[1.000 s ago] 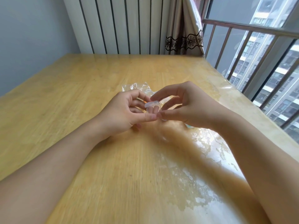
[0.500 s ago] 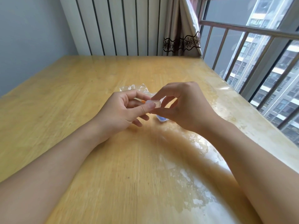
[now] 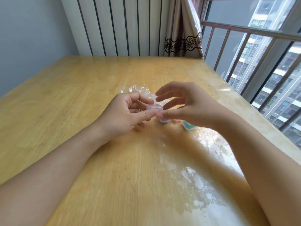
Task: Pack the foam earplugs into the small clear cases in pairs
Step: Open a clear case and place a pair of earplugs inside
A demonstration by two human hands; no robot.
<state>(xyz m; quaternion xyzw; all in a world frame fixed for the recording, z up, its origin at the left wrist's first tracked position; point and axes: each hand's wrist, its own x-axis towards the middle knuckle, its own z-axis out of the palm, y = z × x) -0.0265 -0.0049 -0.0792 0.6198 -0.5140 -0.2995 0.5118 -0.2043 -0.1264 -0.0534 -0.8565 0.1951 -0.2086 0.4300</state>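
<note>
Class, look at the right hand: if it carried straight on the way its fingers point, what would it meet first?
The right hand points leftward; its fingers would first meet the small clear case pinched by the left hand, probably already touching it. Depth is unclear.

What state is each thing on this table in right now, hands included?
Left hand: pinches the small clear case.
Right hand: thumb touches the case, fingers spread.
Small clear case: held off the table; lid state unclear.
Plastic bag: crumpled, on the table.
Teal-filled case: lies on the table.
</note>
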